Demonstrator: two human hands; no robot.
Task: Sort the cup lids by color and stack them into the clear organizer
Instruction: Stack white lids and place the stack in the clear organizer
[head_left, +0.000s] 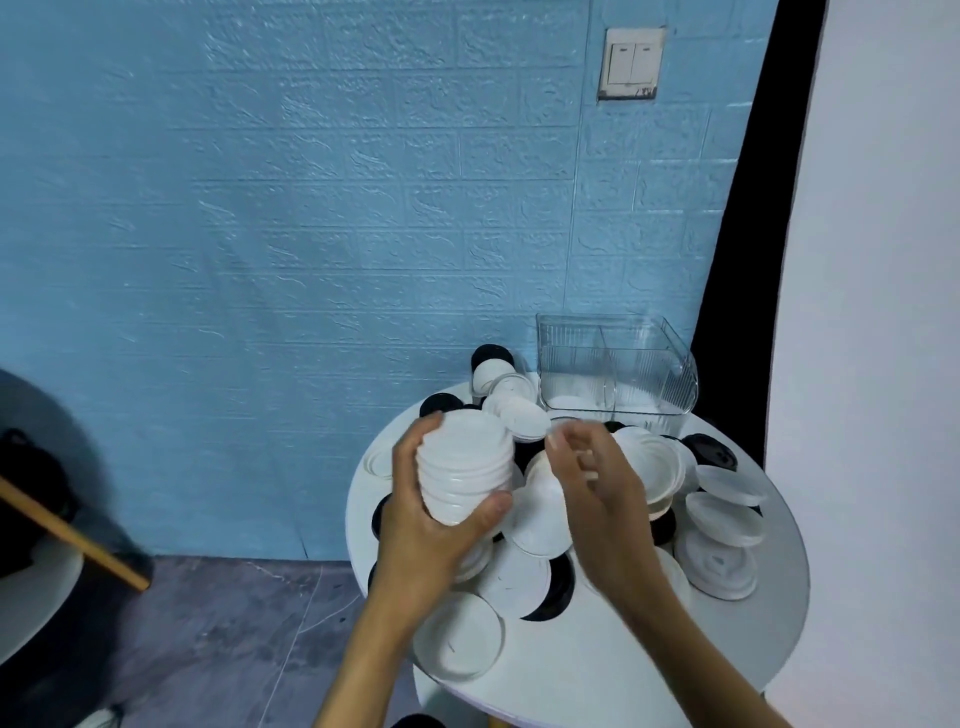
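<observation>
Gripping a stack of white lids (466, 470), left hand (426, 540) curls around it above the round table (623, 670). Right hand (597, 499) blurred, fingers loosely bent; grasp unclear. Lid pile (722, 535) partly hidden. Clear organizer (618, 364) far right.

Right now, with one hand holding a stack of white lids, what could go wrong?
1. The left hand grips a tall white lid stack only from the side; it may tilt and spill.
2. The right hand hovers over the mixed pile; black lids beneath white ones could be knocked off the round table.
</observation>
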